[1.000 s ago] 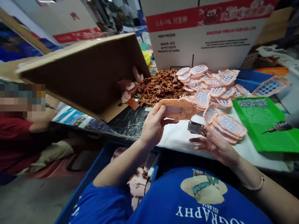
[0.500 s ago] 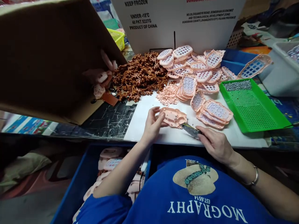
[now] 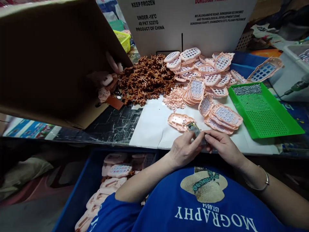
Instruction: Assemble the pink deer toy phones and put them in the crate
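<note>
My left hand [image 3: 184,149] and right hand [image 3: 220,145] together pinch the circuit board [image 3: 196,130] at the tabletop's [image 3: 149,129] near edge, with the pink shell [image 3: 178,120] just beyond at eleven o'clock, its long axis nine-to-three, nearer my left.

1 camera rides on the person's head, facing forward and steeply down at close range. The green perforated tray [image 3: 265,119] lies right of centre. Left of it and nearer the camera, the left hand [image 3: 184,149] and right hand [image 3: 223,148] meet on a small circuit board [image 3: 194,128].
</note>
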The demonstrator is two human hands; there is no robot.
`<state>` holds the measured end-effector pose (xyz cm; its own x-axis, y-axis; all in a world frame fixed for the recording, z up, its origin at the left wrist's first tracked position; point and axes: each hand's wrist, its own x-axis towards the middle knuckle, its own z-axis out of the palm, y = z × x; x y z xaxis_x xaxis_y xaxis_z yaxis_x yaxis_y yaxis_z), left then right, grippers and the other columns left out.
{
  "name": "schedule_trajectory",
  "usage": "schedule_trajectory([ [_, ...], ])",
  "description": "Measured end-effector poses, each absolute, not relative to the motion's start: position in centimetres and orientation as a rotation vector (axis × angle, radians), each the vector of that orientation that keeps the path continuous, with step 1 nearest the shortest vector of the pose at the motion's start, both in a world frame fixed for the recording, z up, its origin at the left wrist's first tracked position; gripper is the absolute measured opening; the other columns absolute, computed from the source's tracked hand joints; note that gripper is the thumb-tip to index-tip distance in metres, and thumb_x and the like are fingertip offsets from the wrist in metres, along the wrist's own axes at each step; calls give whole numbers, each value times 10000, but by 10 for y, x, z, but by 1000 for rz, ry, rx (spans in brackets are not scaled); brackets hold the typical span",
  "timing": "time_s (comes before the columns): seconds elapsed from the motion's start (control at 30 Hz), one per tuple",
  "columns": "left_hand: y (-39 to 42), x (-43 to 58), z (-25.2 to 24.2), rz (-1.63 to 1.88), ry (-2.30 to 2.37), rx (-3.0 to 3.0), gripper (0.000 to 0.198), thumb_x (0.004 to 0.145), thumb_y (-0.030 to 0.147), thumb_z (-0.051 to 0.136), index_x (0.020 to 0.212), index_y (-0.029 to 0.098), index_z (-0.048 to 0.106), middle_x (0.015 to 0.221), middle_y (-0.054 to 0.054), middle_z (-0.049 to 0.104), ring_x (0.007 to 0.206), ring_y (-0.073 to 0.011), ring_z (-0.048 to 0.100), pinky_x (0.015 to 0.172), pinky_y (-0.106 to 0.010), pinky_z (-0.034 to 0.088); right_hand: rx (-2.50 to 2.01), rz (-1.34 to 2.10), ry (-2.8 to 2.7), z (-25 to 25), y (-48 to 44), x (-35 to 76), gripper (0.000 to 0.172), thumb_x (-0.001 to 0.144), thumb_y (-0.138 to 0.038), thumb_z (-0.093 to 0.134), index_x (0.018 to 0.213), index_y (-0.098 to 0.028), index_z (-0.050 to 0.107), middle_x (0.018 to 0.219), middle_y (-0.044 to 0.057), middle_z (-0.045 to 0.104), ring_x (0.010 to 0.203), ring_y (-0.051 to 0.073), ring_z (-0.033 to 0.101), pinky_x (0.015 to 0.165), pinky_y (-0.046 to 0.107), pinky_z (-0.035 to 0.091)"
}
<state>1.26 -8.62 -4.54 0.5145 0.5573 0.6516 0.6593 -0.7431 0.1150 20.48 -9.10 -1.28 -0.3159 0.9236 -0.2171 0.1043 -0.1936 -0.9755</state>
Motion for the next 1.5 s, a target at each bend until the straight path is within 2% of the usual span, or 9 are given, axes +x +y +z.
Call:
schedule_trajectory([
  [0.13, -89, 3, -42, -1231, -950, -2687, 487, 917, 106, 472, 1402, 137, 451, 1045, -138, 675, 890, -190, 689, 739, -279, 592, -1252, 1470, -1525, -10, -89, 206, 334, 967, -443, 522, 1013, -159, 691, 610, -23, 579, 537, 98, 544, 534, 226, 478],
  [0.23, -96, -12, -36, -1526, -1192, -2783, 438, 925, 86, 497, 1353, 176, 515, 1072, -126, 691, 951, -183, 695, 804, -278, 591, -1212, 890, -1861, -13, -87, 209, 259, 980, -304, 530, 1087, -137, 696, 773, 44, 692, 674, 138, 648, 654, 268, 536],
  [0.37, -97, -31, -26, -2113, -2023, -2607, 254, 920, 230, 619, 1170, 183, 632, 947, -63, 714, 716, -130, 679, 679, -245, 581, -979, -4, -2276, -23, -84, 212, 267, 954, -104, 522, 1169, -95, 680, 960, 124, 726, 855, 188, 679, 776, 303, 539],
  [0.53, -74, -53, -19, -2523, -2510, -2439, 300, 805, 394, 765, 962, 151, 685, 724, -3, 664, 534, -93, 579, 521, -209, 509, -910, -315, -2470, -27, -86, 209, 253, 940, -79, 524, 1125, -113, 693, 932, 104, 726, 762, 186, 620, 704, 319, 493],
  [0.7, -40, -71, -14, -2423, -2549, -2716, 297, 797, 434, 760, 844, 157, 663, 679, 20, 595, 509, -68, 490, 497, -188, 418, -933, -158, -2547, -23, -89, 203, 177, 952, -241, 592, 1058, -143, 694, 925, 82, 710, 785, 197, 584, 696, 329, 477],
  [0.9, 0, -77, 4, -1785, -1971, -3440, 297, 805, 411, 752, 719, 151, 636, 1264, -101, 624, 1094, -226, 590, 901, -318, 473, -1050, 85, -2443, -33, -89, 203, 140, 959, -155, 546, 1008, -123, 674, 933, 105, 692, 834, 204, 596, 761, 343, 505],
  [1.0, 5, -75, 3, -1503, -2119, -3597, 332, 833, 476, 713, 826, 151, 648, 1076, -107, 680, 926, -205, 613, 818, -322, 475, -1149, 314, -2295, -31, -87, 205, 159, 976, -179, 515, 1000, -141, 668, 947, 106, 693, 881, 217, 620, 802, 373, 511],
  [1.23, -46, -59, -10, -2184, -2613, -2927, 368, 837, 510, 698, 815, 166, 571, 726, 27, 545, 671, -100, 515, 651, -217, 475, -1178, 1548, -1175, -11, -86, 197, 271, 904, -467, 633, 973, -205, 651, 854, 19, 668, 751, 136, 640, 672, 275, 547],
  [1.5, -58, -60, -6, -2963, -2920, -2004, 307, 738, 377, 786, 800, 171, 568, 766, 24, 596, 663, -86, 603, 594, -180, 566, -1175, 1243, -1552, -20, -78, 184, 171, 946, -345, 588, 991, -195, 657, 902, 40, 697, 835, 165, 659, 778, 330, 544],
])
